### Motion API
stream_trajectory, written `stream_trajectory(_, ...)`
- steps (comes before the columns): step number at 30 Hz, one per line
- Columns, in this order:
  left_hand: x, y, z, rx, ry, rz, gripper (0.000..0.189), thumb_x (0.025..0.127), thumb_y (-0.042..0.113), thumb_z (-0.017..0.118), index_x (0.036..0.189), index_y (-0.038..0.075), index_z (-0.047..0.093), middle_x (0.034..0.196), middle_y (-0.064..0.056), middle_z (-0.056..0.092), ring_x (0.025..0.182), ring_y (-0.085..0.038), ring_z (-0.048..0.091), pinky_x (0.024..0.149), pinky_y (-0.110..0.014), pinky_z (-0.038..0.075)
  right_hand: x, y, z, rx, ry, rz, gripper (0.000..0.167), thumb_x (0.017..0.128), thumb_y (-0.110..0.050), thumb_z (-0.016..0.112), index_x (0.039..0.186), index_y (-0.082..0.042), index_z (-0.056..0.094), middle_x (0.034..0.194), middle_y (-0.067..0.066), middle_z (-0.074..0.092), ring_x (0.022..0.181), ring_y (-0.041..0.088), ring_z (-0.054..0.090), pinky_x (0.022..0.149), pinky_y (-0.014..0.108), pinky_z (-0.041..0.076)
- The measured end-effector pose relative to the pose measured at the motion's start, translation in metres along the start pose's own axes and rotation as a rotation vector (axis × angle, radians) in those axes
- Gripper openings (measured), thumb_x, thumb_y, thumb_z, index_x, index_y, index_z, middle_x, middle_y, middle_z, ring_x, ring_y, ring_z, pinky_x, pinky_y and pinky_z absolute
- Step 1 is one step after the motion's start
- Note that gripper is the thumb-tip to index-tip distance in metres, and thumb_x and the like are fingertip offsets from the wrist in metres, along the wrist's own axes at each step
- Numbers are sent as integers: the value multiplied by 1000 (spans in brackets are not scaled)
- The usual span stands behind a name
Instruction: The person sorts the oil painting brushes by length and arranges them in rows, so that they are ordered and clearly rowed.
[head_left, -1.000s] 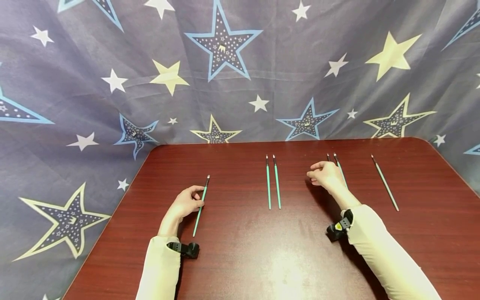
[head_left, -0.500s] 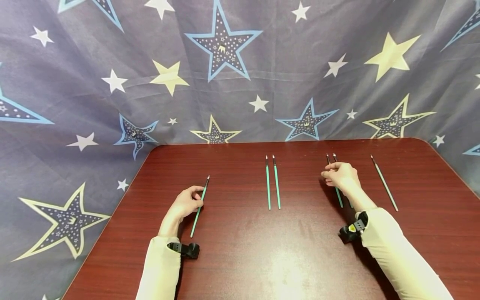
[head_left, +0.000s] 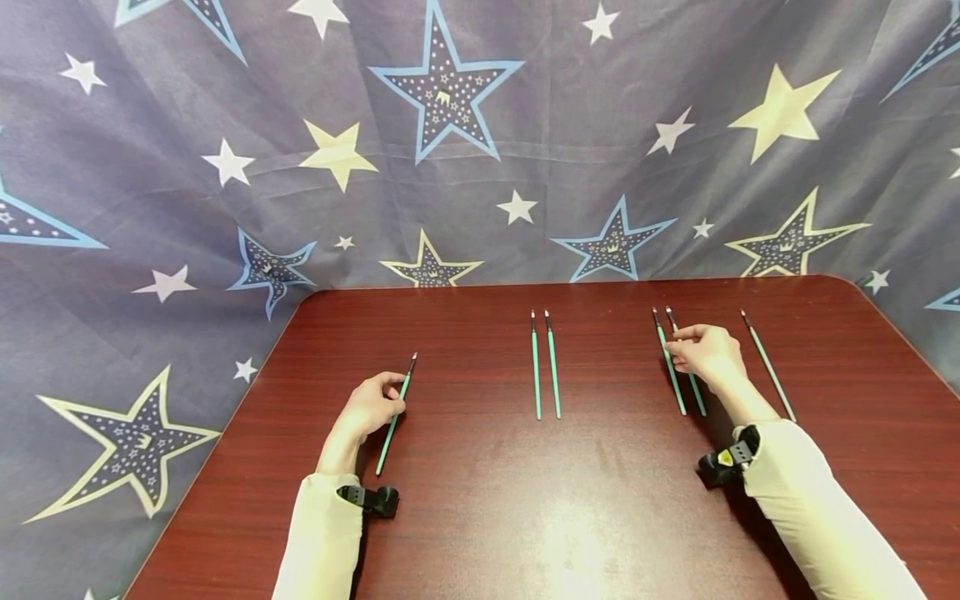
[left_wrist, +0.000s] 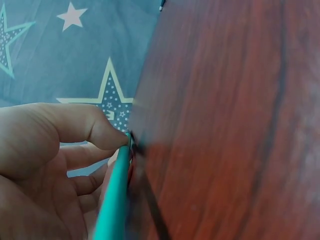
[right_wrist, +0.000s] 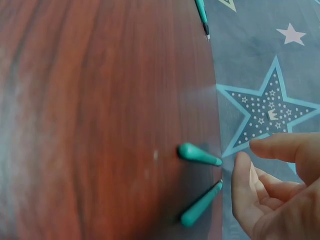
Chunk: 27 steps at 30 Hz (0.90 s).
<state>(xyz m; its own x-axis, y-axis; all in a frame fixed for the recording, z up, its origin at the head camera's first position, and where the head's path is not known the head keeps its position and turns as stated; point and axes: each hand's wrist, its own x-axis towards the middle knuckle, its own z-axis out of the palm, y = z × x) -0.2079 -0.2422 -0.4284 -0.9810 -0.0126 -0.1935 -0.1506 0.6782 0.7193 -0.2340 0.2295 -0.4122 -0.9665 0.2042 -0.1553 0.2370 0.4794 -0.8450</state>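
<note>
My left hand (head_left: 369, 407) pinches a thin teal paintbrush (head_left: 387, 444) at the table's left side, thumb and fingertips on its handle. Close up in the left wrist view, that handle (left_wrist: 113, 205) runs past the thumb towards the camera. My right hand (head_left: 708, 353) hovers by two teal paintbrushes at the right: the left one (head_left: 672, 370) shows fully, while the fingers partly cover the other (head_left: 697, 395). In the right wrist view, thumb and forefinger of the right hand (right_wrist: 277, 195) stand apart with nothing between them.
Two more teal paintbrushes, one (head_left: 536, 375) beside the other (head_left: 554, 375), lie near the table's middle. A single slanted paintbrush (head_left: 767, 363) is right of my right hand. Behind the reddish-brown table (head_left: 480, 500) hangs a grey star-patterned cloth (head_left: 465, 200).
My right hand has moved rightward across the right pair of paintbrushes, uncovering the left one. The left hand's paintbrush has shifted slightly left, its lower end most.
</note>
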Motion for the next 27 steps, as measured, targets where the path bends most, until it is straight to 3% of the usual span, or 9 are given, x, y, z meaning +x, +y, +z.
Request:
stream_trajectory(7,-2,1,-3,-23,2,-6,48,77,-3,55,124,2,51,87,-9,50,62,-14,49,55,-24,43,-1,6,-6,-10,4,31,40,84,-16,60,115,9,55,90,19,67,61,7,64,60,25,55)
stream_trajectory(16,-1,3,-3,-104,-3,-11,48,79,-4,53,127,4,49,89,-8,48,65,-15,48,58,-24,44,1,14,-10,-8,12,37,38,83,-15,59,113,8,55,77,10,68,60,6,63,58,23,55)
stream_trajectory(22,-1,7,0,-178,-5,-1,48,78,-6,52,126,1,50,89,-9,49,68,-14,49,60,-26,49,2,18,-14,-54,39,30,38,83,-16,61,113,7,57,82,13,68,60,7,63,59,24,55)
stream_trajectory(27,1,12,5,-241,-10,5,49,77,-7,52,125,3,50,87,-7,49,65,-11,49,59,-24,49,2,21,-17,-75,44,15,36,82,-13,61,110,9,57,76,7,66,57,5,60,55,21,53)
